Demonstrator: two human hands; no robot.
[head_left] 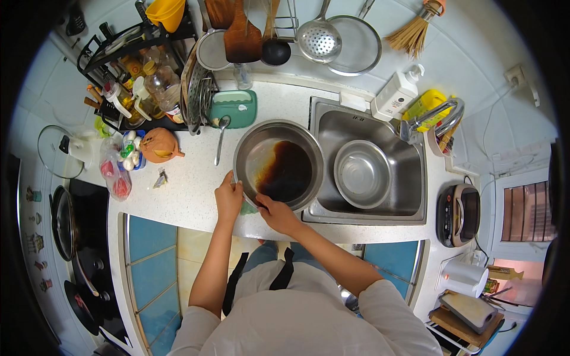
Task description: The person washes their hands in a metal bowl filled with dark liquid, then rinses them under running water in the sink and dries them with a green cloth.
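A wide stainless steel basin (246,172) is tilted over the counter, left of the sink. Dark brown matter (291,169) covers part of its inside; whether it is liquid or a stain, I cannot tell. My left hand (228,199) grips the rim at the near left, thumb up along the side. On the near edge my right hand (278,215) is closed, its thumb over the rim and its other fingers partly hidden. Something green (248,209) shows beneath the basin between my hands. A smaller metal bowl (362,175) sits inside the steel sink (409,184).
A spoon (221,142) and a green tray (243,118) lie behind the basin. Bottles crowd a black rack (142,107) at the left. Skimmers and spatulas (242,38) hang above. The faucet (436,118) reaches over the sink; a stove (95,255) is far left.
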